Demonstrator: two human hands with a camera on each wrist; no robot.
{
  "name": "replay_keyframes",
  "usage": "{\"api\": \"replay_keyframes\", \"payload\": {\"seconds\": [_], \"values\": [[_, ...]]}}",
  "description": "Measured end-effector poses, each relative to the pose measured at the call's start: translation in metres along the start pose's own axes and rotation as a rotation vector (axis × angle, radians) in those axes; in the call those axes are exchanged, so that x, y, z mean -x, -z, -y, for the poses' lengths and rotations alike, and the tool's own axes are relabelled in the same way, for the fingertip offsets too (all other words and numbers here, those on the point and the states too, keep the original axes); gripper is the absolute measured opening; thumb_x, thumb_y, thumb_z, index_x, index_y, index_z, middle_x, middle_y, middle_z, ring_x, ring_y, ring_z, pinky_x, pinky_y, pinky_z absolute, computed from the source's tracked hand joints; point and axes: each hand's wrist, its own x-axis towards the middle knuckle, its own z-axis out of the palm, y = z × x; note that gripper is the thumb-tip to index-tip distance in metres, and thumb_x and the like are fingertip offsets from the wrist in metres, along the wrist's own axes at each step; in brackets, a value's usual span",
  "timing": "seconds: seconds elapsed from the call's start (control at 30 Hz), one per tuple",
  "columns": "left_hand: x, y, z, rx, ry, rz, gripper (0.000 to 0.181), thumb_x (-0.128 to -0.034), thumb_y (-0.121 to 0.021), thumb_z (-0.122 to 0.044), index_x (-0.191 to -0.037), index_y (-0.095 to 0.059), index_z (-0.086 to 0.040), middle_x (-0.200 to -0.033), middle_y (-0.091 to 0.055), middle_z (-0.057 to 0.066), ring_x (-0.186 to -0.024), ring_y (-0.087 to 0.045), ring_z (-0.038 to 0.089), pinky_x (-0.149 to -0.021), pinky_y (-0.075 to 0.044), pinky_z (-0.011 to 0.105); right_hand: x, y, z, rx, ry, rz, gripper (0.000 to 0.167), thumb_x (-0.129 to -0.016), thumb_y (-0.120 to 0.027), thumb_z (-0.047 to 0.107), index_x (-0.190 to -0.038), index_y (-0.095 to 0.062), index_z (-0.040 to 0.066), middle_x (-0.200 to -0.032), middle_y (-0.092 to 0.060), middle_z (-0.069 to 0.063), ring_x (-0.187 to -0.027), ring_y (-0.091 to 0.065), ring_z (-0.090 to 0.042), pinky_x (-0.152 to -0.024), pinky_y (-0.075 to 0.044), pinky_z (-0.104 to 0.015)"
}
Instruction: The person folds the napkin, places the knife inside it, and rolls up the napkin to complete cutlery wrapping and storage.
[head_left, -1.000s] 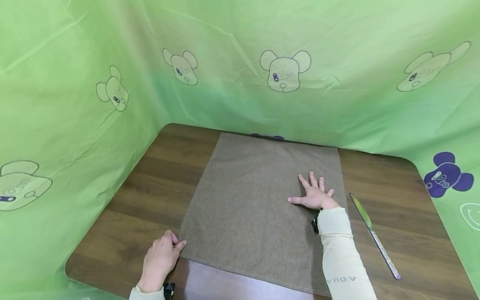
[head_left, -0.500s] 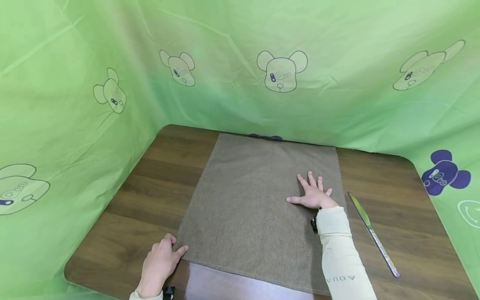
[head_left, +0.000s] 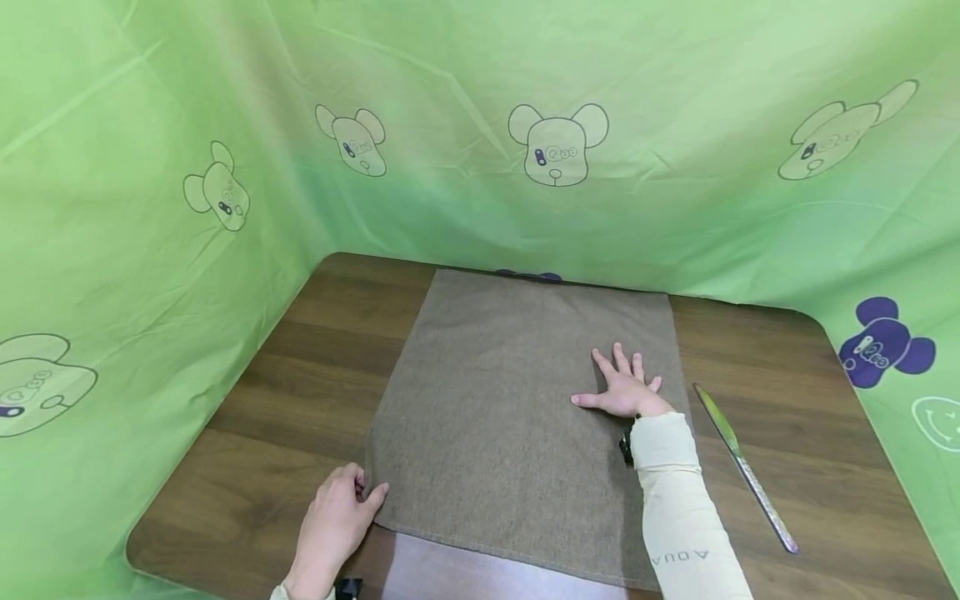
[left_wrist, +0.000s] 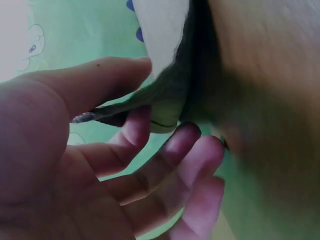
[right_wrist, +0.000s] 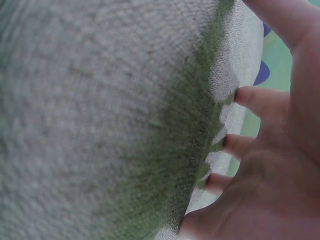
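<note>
A grey-brown cloth (head_left: 495,417) lies spread over the middle of the wooden table. At its near left corner my left hand (head_left: 333,521) pinches the edge; the left wrist view shows the cloth's corner (left_wrist: 167,95) between thumb and index finger, slightly lifted. My right hand (head_left: 624,393) rests on the cloth's right part with fingers spread, and in the right wrist view its fingertips (right_wrist: 242,95) touch the cloth surface (right_wrist: 100,110).
To the right of the cloth, a knife (head_left: 742,467) with a patterned handle lies on the wooden table (head_left: 292,375). Green fabric (head_left: 450,192) printed with bear heads hangs around the table's back and sides.
My left hand has moved slightly right, and the near left corner of the cloth has come inward with it. My right hand stays in place on the cloth.
</note>
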Motion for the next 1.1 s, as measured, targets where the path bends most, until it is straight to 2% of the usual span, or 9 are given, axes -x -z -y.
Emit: {"api": "replay_keyframes", "payload": {"seconds": [0.23, 0.47, 0.6, 0.7, 0.77, 0.83, 0.9, 1.0, 1.1], "values": [[-0.002, -0.007, -0.008, 0.084, -0.056, -0.127, 0.023, -0.0851, -0.068, -0.018, -0.075, -0.049, -0.011, -0.086, -0.052, 0.005, -0.071, -0.05, 0.017, -0.059, -0.038, 0.032, 0.002, 0.0, 0.001, 0.0, -0.003, 0.002, 0.104, -0.083, -0.064, 0.059, -0.155, -0.01, 0.009, -0.158, 0.013, -0.028, -0.141, 0.018, -0.055, -0.099, 0.008, -0.081], [-0.007, -0.015, -0.011, 0.188, -0.146, -0.305, 0.029, -0.0821, -0.068, -0.007, -0.068, -0.043, -0.012, -0.105, -0.065, 0.015, -0.091, -0.063, 0.031, -0.071, -0.046, 0.043, 0.002, 0.001, 0.001, -0.001, -0.001, 0.002, 0.104, -0.083, -0.064, 0.06, -0.156, -0.009, 0.01, -0.158, 0.013, -0.027, -0.141, 0.018, -0.054, -0.099, 0.008, -0.081], [-0.01, -0.017, -0.015, 0.25, -0.146, -0.34, 0.029, -0.0833, -0.066, -0.005, -0.068, -0.042, -0.012, -0.109, -0.068, 0.016, -0.072, -0.058, 0.021, -0.065, -0.044, 0.033, 0.002, 0.001, 0.001, -0.001, -0.003, -0.003, 0.104, -0.082, -0.064, 0.06, -0.156, -0.01, 0.01, -0.158, 0.012, -0.027, -0.141, 0.017, -0.054, -0.099, 0.008, -0.081], [-0.01, -0.017, -0.019, 0.301, -0.121, -0.335, 0.028, -0.0843, -0.067, -0.006, -0.071, -0.043, -0.012, -0.116, -0.068, 0.015, -0.072, -0.056, 0.017, -0.064, -0.041, 0.028, 0.002, 0.001, 0.002, 0.001, -0.004, -0.002, 0.104, -0.082, -0.064, 0.06, -0.155, -0.01, 0.01, -0.158, 0.012, -0.027, -0.141, 0.018, -0.054, -0.099, 0.008, -0.081], [-0.01, -0.017, -0.022, 0.355, -0.089, -0.31, 0.027, -0.0858, -0.066, -0.007, -0.073, -0.043, -0.011, -0.122, -0.067, 0.014, -0.086, -0.064, 0.021, -0.07, -0.046, 0.028, 0.002, 0.0, 0.002, 0.002, -0.005, -0.002, 0.104, -0.083, -0.064, 0.06, -0.155, -0.01, 0.009, -0.158, 0.012, -0.027, -0.141, 0.018, -0.054, -0.099, 0.008, -0.081], [-0.011, -0.017, -0.024, 0.433, -0.055, -0.265, 0.027, -0.0884, -0.064, -0.008, -0.074, -0.042, -0.009, -0.128, -0.063, 0.014, -0.108, -0.064, 0.027, -0.08, -0.049, 0.026, 0.002, 0.0, 0.002, 0.004, -0.006, -0.002, 0.103, -0.083, -0.064, 0.06, -0.155, -0.01, 0.009, -0.158, 0.012, -0.027, -0.141, 0.018, -0.054, -0.1, 0.008, -0.081], [-0.011, -0.017, -0.028, 0.553, -0.028, -0.212, 0.026, -0.0914, -0.061, -0.008, -0.077, -0.04, -0.006, -0.135, -0.058, 0.018, -0.123, -0.057, 0.031, -0.087, -0.048, 0.02, 0.002, 0.001, 0.002, 0.008, -0.007, -0.003, 0.103, -0.083, -0.064, 0.059, -0.155, -0.01, 0.009, -0.158, 0.012, -0.027, -0.141, 0.018, -0.054, -0.1, 0.008, -0.081], [-0.01, -0.019, -0.033, 0.765, 0.015, -0.15, 0.025, -0.0954, -0.056, -0.007, -0.081, -0.036, -0.003, -0.142, -0.048, 0.024, -0.133, -0.045, 0.035, -0.092, -0.04, 0.011, 0.002, 0.001, 0.002, 0.01, -0.009, 0.0, 0.102, -0.084, -0.064, 0.059, -0.155, -0.01, 0.009, -0.158, 0.012, -0.027, -0.141, 0.018, -0.054, -0.1, 0.007, -0.081], [-0.01, -0.022, -0.04, 0.965, 0.069, -0.13, 0.025, -0.0976, -0.053, -0.008, -0.082, -0.033, -0.004, -0.146, -0.04, 0.027, -0.138, -0.036, 0.036, -0.097, -0.035, 0.012, 0.002, 0.001, 0.002, 0.007, -0.01, 0.004, 0.103, -0.083, -0.064, 0.059, -0.155, -0.01, 0.009, -0.158, 0.013, -0.027, -0.141, 0.018, -0.054, -0.1, 0.008, -0.08]]}}
